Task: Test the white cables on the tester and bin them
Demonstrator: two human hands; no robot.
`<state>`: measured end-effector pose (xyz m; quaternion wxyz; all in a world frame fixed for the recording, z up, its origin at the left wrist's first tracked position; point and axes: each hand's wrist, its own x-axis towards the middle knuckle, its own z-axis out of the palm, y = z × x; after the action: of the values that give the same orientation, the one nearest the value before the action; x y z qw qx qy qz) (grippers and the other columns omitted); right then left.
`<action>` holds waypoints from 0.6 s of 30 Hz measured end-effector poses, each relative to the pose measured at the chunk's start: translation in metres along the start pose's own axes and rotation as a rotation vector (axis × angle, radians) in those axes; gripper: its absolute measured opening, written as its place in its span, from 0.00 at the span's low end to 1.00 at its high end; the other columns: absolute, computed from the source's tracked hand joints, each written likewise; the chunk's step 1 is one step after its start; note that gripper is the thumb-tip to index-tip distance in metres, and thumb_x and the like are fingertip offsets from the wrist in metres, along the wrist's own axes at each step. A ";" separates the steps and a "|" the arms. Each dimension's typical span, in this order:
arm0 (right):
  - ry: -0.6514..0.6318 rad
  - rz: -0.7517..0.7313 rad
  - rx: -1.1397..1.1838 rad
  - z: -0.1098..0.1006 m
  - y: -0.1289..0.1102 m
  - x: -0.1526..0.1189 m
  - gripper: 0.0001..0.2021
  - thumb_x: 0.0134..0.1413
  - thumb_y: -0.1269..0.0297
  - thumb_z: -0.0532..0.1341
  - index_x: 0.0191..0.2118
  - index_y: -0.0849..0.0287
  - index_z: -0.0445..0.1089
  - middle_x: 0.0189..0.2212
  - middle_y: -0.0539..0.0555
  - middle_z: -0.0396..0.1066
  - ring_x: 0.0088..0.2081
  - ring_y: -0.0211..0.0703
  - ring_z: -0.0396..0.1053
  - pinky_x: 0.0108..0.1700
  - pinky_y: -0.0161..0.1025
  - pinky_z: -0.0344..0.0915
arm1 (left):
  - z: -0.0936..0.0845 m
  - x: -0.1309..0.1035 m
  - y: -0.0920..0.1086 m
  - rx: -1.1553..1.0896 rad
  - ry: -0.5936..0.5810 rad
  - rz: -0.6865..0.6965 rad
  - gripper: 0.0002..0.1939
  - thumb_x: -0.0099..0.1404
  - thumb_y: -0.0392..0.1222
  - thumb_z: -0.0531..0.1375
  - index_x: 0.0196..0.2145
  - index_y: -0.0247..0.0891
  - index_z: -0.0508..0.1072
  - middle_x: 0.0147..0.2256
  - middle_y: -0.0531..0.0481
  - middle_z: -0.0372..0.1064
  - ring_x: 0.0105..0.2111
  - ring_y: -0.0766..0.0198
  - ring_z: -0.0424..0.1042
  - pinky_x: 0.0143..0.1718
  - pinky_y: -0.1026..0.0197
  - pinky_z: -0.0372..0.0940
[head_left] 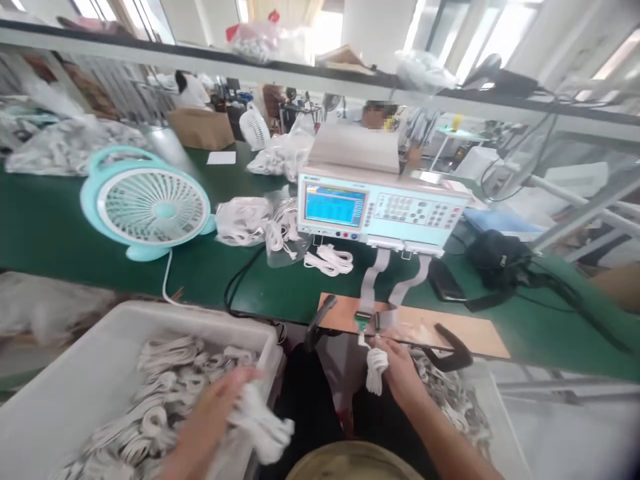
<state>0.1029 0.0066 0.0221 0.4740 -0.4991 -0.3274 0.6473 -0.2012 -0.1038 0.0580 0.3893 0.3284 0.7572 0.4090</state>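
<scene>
Green bench (pixel 280 287); left hand (pixel 220 400) holding white bundle (pixel 263 428); right hand (pixel 397 365) seemingly pinching coiled cable (pixel 376 372).

A fan (pixel 164 211) stands beyond the left hand (pixel 225 398) — a cardboard box (pixel 201 129) farther off. A phone (pixel 447 281) and black bag (pixel 491 251) lie beyond the right hand (pixel 395 365) — rightward.

Left hand (pixel 227 393) was low, blurred, fingers (pixel 245 375) were curled in a grip, bare left forearm (pixel 193 430) slanted up from bottom edge, right hand (pixel 399 365) sat farther forward, fingertips (pixel 380 343) were drawn together, right forearm (pixel 443 423) angled in from lower right.
</scene>
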 end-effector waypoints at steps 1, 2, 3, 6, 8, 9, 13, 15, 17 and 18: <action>-0.007 0.004 0.032 0.003 -0.001 -0.002 0.15 0.40 0.54 0.69 0.28 0.63 0.72 0.22 0.51 0.68 0.23 0.38 0.62 0.26 0.34 0.58 | 0.036 -0.001 0.019 -0.037 -0.140 0.039 0.25 0.52 0.63 0.54 0.29 0.40 0.78 0.31 0.46 0.74 0.29 0.54 0.69 0.30 0.57 0.63; -0.011 0.004 0.055 0.004 -0.003 -0.003 0.15 0.39 0.54 0.69 0.27 0.63 0.72 0.21 0.50 0.67 0.23 0.37 0.61 0.26 0.34 0.57 | 0.070 0.000 0.035 -0.086 -0.272 0.097 0.23 0.54 0.60 0.54 0.31 0.41 0.78 0.33 0.47 0.74 0.32 0.55 0.69 0.33 0.58 0.63; -0.009 0.001 0.070 0.006 -0.004 -0.005 0.15 0.39 0.54 0.69 0.26 0.63 0.71 0.20 0.49 0.66 0.22 0.36 0.60 0.26 0.33 0.56 | 0.100 0.001 0.048 -0.109 -0.355 0.109 0.22 0.54 0.60 0.55 0.29 0.40 0.78 0.30 0.47 0.73 0.29 0.57 0.68 0.30 0.60 0.62; -0.006 -0.018 0.098 0.006 -0.005 -0.007 0.15 0.39 0.54 0.67 0.23 0.62 0.68 0.18 0.47 0.63 0.21 0.34 0.57 0.26 0.33 0.53 | 0.166 0.006 0.068 -0.159 -0.526 0.113 0.22 0.52 0.59 0.57 0.25 0.35 0.77 0.19 0.51 0.67 0.22 0.62 0.63 0.26 0.62 0.59; 0.020 -0.038 0.112 0.006 -0.004 -0.006 0.15 0.37 0.55 0.67 0.21 0.62 0.66 0.17 0.45 0.62 0.20 0.33 0.55 0.26 0.33 0.52 | 0.188 0.008 0.068 -0.198 -0.547 0.089 0.20 0.51 0.57 0.59 0.24 0.34 0.76 0.18 0.52 0.66 0.23 0.62 0.64 0.27 0.63 0.59; 0.048 -0.044 0.115 0.006 -0.002 -0.004 0.15 0.36 0.55 0.67 0.21 0.62 0.66 0.16 0.45 0.61 0.20 0.33 0.55 0.26 0.33 0.52 | 0.194 0.009 0.065 -0.209 -0.530 0.071 0.19 0.50 0.55 0.61 0.24 0.34 0.75 0.19 0.52 0.67 0.24 0.61 0.65 0.28 0.62 0.60; 0.124 -0.022 0.125 0.002 0.011 0.001 0.16 0.33 0.55 0.67 0.18 0.60 0.63 0.14 0.44 0.57 0.18 0.32 0.51 0.23 0.32 0.48 | 0.204 0.011 0.051 -0.150 -0.406 -0.019 0.17 0.43 0.54 0.65 0.23 0.36 0.74 0.21 0.53 0.70 0.29 0.56 0.68 0.31 0.61 0.62; 0.089 0.001 0.093 -0.003 0.018 -0.004 0.15 0.35 0.55 0.66 0.18 0.60 0.62 0.14 0.43 0.56 0.18 0.31 0.49 0.22 0.31 0.47 | 0.206 0.003 0.046 -0.120 -0.420 -0.054 0.18 0.40 0.54 0.66 0.22 0.36 0.74 0.21 0.52 0.70 0.30 0.55 0.68 0.30 0.61 0.63; 0.048 0.031 0.024 -0.017 0.019 -0.017 0.15 0.37 0.54 0.64 0.19 0.59 0.61 0.15 0.43 0.56 0.18 0.31 0.50 0.22 0.31 0.48 | 0.209 -0.011 0.045 -0.111 -0.511 -0.054 0.19 0.42 0.56 0.66 0.22 0.36 0.73 0.20 0.53 0.68 0.28 0.58 0.67 0.28 0.63 0.62; 0.063 0.031 -0.042 -0.030 0.016 -0.024 0.15 0.39 0.54 0.63 0.20 0.59 0.62 0.15 0.44 0.57 0.19 0.32 0.52 0.22 0.31 0.50 | 0.211 -0.019 0.046 -0.107 -0.556 -0.051 0.20 0.44 0.57 0.65 0.22 0.36 0.73 0.19 0.54 0.66 0.25 0.61 0.65 0.26 0.64 0.60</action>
<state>0.1281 -0.0228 0.0075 0.4634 -0.5339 -0.3182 0.6317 -0.0027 -0.0218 0.0281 0.6090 0.3877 0.6067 0.3326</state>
